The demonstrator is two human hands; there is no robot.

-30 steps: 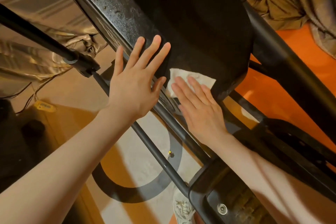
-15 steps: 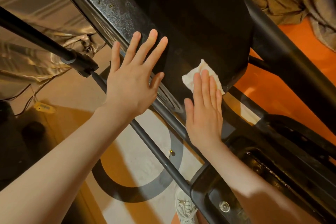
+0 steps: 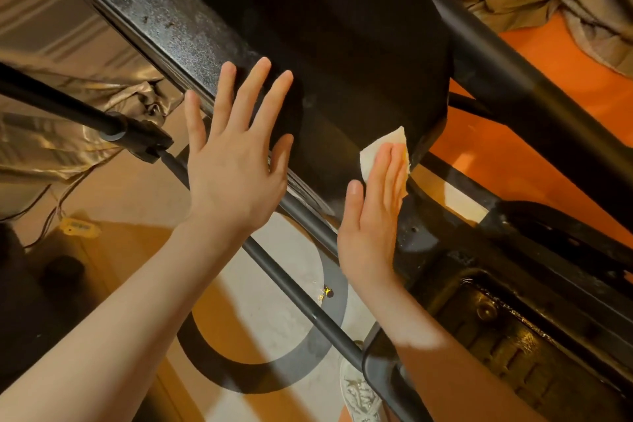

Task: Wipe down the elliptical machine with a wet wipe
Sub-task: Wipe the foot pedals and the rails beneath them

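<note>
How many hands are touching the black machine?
2. The left hand lies flat with spread fingers on the black machine. The right hand presses a white wipe against its lower edge, so the wipe is between it and the machine.

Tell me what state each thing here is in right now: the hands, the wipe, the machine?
Left hand: flat, fingers spread, pressed against the black housing.
Right hand: flat, fingers straight and together, pressing the wipe onto the housing.
Wet wipe: white, crumpled under the fingers, at the housing's lower edge.
Black housing: dark; its left edge strip shows pale smudges and dusty specks.
Shoe: on the floor below, partly hidden.
</note>
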